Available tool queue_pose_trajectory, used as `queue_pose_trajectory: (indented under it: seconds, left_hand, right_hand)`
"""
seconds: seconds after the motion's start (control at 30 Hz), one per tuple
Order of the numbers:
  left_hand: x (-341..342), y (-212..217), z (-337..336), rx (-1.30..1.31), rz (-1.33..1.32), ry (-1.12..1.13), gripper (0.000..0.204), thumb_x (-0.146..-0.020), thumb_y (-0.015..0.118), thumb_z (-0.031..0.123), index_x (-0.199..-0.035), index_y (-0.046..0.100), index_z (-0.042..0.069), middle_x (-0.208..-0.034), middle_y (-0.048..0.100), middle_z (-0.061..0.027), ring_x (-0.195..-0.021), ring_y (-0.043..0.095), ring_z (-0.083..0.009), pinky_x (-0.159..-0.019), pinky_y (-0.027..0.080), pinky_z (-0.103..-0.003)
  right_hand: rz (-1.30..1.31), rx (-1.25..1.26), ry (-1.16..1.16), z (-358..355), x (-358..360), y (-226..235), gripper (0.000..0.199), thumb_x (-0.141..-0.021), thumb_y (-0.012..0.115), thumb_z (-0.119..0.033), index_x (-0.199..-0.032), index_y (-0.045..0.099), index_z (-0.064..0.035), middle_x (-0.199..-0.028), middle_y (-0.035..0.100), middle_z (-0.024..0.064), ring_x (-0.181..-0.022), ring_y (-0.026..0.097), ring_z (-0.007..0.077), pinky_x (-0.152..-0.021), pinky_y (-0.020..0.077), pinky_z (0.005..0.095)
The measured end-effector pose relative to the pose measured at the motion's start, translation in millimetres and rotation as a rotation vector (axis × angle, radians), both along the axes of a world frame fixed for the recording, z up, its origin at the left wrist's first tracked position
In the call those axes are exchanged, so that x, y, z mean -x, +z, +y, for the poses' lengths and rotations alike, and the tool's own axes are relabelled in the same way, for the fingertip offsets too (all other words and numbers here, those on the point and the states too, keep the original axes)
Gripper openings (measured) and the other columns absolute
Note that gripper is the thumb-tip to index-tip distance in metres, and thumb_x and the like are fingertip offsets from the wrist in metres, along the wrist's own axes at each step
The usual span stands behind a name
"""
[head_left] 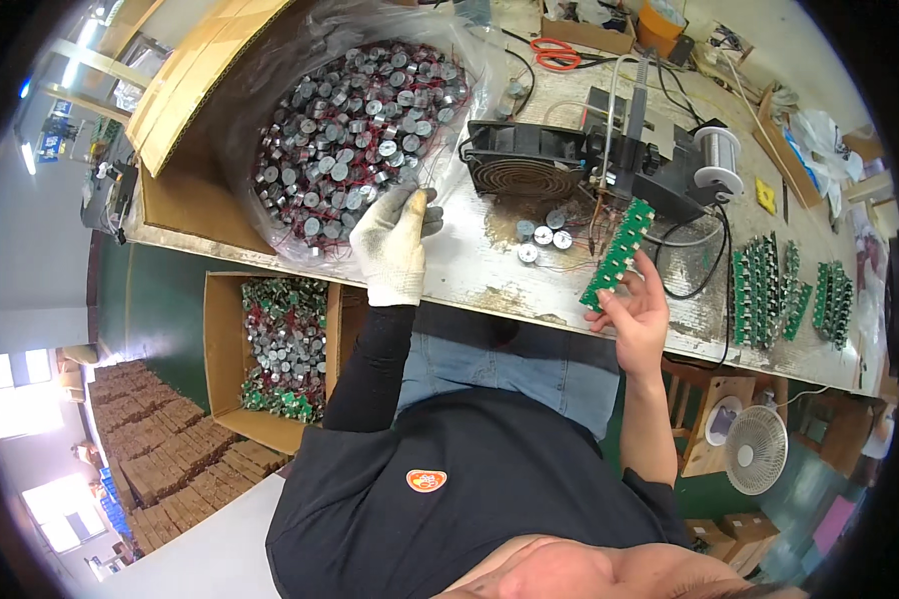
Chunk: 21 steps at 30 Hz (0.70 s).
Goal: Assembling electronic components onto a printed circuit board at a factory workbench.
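My left hand (392,245), in a white work glove, is at the near right edge of a clear plastic bag (484,75) full of small round metal parts with red wires (355,130). Its thumb and fingers are pinched together; what they hold, if anything, is too small to make out. In my bare right hand (637,311) a long green circuit board strip (621,250) is gripped by its near end, tilted up beside the soldering stand (629,130). Several loose round parts (543,236) lie on the bench between my hands.
A black fan (524,165) and a solder wire spool (717,160) flank the stand. Rows of green boards (759,290) lie at the right. Red-handled scissors (555,54) rest at the back. Below the bench's left side stands a carton (225,349) of wired boards.
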<state>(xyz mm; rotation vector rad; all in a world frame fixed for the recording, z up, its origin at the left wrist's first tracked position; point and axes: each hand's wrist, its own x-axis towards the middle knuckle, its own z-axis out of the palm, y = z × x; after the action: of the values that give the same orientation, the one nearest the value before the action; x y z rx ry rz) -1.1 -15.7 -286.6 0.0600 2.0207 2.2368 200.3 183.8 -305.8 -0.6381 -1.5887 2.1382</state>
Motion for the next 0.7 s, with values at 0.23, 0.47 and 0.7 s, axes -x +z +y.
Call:
queue_pose_trajectory:
  seconds: [0.23,0.47,0.7]
  left_hand:
    - [-34,-8,9,0.128,0.191,-0.168,0.022,-0.091,0.063,0.008,-0.107,0.065,-0.007,-0.089,0.067,-0.0094,-0.074,0.064,-0.0126,-0.068,0.052,-0.024]
    - [-68,-3,20,0.363,0.274,-0.378,0.015,-0.089,0.064,0.005,-0.1,0.068,-0.005,-0.082,0.063,-0.0042,-0.07,0.059,-0.0086,-0.064,0.046,-0.021]
    - [-87,-5,37,0.15,-0.047,-0.475,0.018,-0.088,0.065,0.009,-0.099,0.066,-0.006,-0.08,0.067,-0.0067,-0.066,0.061,-0.009,-0.063,0.047,-0.022]
  right_hand:
    - [0.002,0.028,0.022,1,-2,-1,0.066,-0.084,0.058,0.009,-0.142,0.028,0.0001,-0.108,0.057,0.0183,-0.067,0.066,0.0194,-0.052,0.0542,0.0253]
    - [0.032,0.074,0.05,2,-2,-3,0.072,-0.083,0.06,0.01,-0.145,0.026,-0.0024,-0.111,0.056,0.0169,-0.071,0.066,0.0186,-0.055,0.0539,0.0249]
    - [0.049,0.099,0.073,2,-4,-4,0.074,-0.081,0.062,0.012,-0.144,0.027,-0.0015,-0.116,0.052,0.018,-0.075,0.065,0.0192,-0.059,0.055,0.0266]
